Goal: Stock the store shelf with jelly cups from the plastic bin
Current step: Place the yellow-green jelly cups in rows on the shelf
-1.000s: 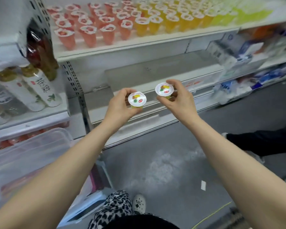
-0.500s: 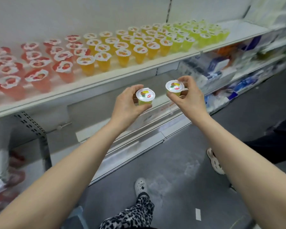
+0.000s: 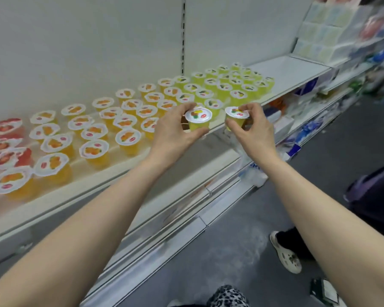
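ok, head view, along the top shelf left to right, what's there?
red jelly cups → orange jelly cups → yellow-green jelly cups → bare shelf → pale boxes. Skipped: left-hand cup, right-hand cup, both overlap that row.

Red jelly cups (image 3: 6, 128) at the far left end of the shelf (image 3: 290, 72) are smeared and cut by the frame edge. Packaged goods (image 3: 319, 25) past the shelf's right end are too blurred to read. Lid print on green cups (image 3: 237, 94) near the shelf's back is too small to make out.

Bright even light, perhaps from overhead, soft shadows, blurred right side, wide-angle bending at edges
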Tool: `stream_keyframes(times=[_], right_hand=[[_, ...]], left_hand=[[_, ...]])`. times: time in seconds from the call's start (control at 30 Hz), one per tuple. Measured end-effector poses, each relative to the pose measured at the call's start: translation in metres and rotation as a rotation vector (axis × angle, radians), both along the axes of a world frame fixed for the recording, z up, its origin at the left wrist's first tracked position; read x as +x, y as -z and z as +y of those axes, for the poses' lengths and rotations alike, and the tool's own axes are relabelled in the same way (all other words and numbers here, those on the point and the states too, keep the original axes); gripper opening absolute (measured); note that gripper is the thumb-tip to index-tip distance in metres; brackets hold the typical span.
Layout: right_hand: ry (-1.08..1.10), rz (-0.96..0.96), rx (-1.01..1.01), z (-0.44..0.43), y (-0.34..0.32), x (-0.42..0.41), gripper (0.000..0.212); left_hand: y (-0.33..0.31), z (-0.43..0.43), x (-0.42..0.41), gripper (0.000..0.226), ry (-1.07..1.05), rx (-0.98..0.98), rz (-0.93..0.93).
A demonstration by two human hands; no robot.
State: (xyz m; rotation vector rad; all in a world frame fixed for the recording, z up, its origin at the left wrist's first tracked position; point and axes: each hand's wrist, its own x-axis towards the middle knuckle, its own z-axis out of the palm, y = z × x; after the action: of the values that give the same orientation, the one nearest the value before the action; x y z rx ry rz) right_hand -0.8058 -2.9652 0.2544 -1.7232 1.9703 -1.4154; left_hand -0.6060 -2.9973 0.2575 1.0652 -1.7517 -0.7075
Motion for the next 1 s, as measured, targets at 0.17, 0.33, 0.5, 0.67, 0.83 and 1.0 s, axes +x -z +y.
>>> stream_keyframes(times=[0.17, 0.33, 0.5, 0.67, 0.83, 1.0], right_hand=[[-0.015, 0.008, -0.049, -0.051, -0.008, -0.038, 0.040], [-0.061, 0.040, -0.077, -0.118, -0.013, -0.084, 0.043], [-0.169, 0.057, -0.067, -0.190, -0.022, -0.147, 0.042], [-0.217, 0.075, -0.069, -0.257, -0.039, -0.217, 0.042], [-0.225, 0.054, 0.034, -0.329, -0.046, -0.273, 0.036], [-0.209, 0.042, 0.166, -0.393, -0.035, -0.308, 0.037]], left_hand=[[-0.011, -0.046, -0.040, 0.062, -0.025, -0.028, -0.009], [-0.021, -0.095, -0.086, 0.057, -0.068, -0.026, 0.010], [-0.033, -0.146, -0.140, 0.053, -0.210, -0.042, 0.007], [-0.040, -0.187, -0.187, 0.053, -0.297, 0.005, 0.009], [-0.036, -0.215, -0.215, 0.053, -0.380, 0.017, 0.023], [-0.032, -0.235, -0.229, 0.053, -0.438, 0.037, -0.016]])
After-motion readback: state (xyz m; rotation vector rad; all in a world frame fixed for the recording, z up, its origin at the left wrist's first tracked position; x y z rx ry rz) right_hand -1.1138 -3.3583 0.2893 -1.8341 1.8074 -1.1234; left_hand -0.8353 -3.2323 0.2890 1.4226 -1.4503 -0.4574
